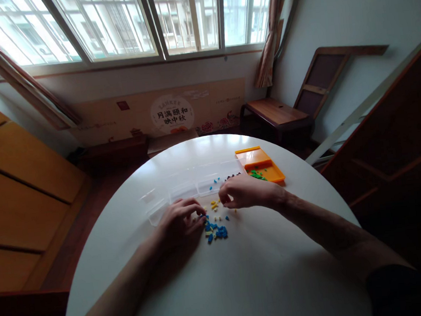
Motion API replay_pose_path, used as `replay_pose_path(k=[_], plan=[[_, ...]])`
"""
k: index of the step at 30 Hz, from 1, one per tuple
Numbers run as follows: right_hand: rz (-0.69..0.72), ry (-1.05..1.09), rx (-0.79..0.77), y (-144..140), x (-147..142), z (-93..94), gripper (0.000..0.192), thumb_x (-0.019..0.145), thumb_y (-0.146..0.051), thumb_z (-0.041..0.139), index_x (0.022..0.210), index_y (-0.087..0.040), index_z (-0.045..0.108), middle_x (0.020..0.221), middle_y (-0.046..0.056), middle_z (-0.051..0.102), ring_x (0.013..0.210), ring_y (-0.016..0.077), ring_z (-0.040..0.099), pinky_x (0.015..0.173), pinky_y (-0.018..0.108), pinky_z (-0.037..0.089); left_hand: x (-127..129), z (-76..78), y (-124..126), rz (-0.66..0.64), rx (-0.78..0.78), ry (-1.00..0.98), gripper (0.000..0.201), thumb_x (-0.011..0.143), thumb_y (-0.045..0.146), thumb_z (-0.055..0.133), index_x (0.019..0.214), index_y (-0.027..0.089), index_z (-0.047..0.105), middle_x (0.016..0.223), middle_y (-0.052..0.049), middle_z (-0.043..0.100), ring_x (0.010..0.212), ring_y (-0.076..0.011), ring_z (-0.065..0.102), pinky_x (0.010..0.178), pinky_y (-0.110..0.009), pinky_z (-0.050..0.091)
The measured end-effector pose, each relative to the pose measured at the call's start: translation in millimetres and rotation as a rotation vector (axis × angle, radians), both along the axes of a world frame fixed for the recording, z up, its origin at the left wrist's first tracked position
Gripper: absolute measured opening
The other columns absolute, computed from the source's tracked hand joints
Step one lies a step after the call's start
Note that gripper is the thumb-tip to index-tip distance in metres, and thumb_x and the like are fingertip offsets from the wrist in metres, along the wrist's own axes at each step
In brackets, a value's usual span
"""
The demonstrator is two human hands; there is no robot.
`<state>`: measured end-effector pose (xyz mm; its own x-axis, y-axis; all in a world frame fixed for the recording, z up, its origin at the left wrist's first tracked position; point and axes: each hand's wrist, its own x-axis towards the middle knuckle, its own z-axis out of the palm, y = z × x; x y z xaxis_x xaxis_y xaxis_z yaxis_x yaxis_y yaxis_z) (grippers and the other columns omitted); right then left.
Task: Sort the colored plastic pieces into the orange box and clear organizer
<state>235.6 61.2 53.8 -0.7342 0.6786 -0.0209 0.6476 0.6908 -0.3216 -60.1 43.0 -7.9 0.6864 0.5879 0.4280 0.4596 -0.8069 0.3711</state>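
Note:
My left hand (pixel 182 218) rests on the table at the left of a small pile of blue plastic pieces (pixel 220 232). Its fingers are bent, with thumb and forefinger close together at the pile's upper edge; anything between them is too small to name. Over some yellow pieces (pixel 214 206) hangs my right hand (pixel 245 190), thumb and fingertips pinched together. What that pinch holds, if anything, is hidden. A few pale pieces lie among the blue and yellow ones. Just beyond both hands, a clear plastic divided tray (pixel 184 192) has a few blue and dark pieces in its right part.
An orange tray (pixel 278 175) with green pieces (pixel 258 175) sits beyond my right hand. All this stands on a round white table (pixel 243 283). Past its far edge are a low wooden stool (pixel 278 110), a printed carton panel (pixel 206 106) and windows.

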Motion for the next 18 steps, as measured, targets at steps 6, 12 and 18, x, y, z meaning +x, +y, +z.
replay_pose_path(k=[6, 12, 18], plan=[[-0.271, 0.22, 0.211, 11.3, -4.5, -7.9, 0.012, 0.104, -0.023, 0.07, 0.103, -0.019, 0.081, 0.11, 0.006, 0.08, 0.087, 0.0157, 0.068, 0.072, 0.027, 0.036, 0.1, 0.4, -0.2, 0.007, -0.011, -0.005, 0.018, 0.107, 0.033, 0.071, 0.096, 0.023, 0.081, 0.094, -0.004, 0.079, 0.077, -0.0146, 0.065, 0.076, -0.028, 0.054], [-0.321, 0.231, 0.239, 20.3, -3.0, -21.9, 0.016, 0.108, -0.025, 0.066, 0.11, -0.018, 0.08, 0.113, 0.007, 0.079, 0.088, 0.0161, 0.066, 0.072, 0.029, 0.036, -1.2, 7.0, -0.9, -0.017, -0.024, 0.01, 0.014, 0.105, 0.033, 0.073, 0.102, 0.026, 0.085, 0.098, -0.005, 0.08, 0.08, -0.0164, 0.069, 0.078, -0.03, 0.057], [-0.156, 0.162, 0.114, 14.3, 6.5, -6.9, 0.013, 0.099, -0.017, 0.069, 0.101, -0.02, 0.081, 0.106, 0.004, 0.081, 0.088, 0.0155, 0.067, 0.074, 0.027, 0.037, -2.2, 7.2, -2.7, -0.035, -0.043, -0.008, 0.014, 0.104, 0.029, 0.072, 0.102, 0.026, 0.085, 0.1, -0.006, 0.08, 0.082, -0.0166, 0.072, 0.077, -0.029, 0.059]])
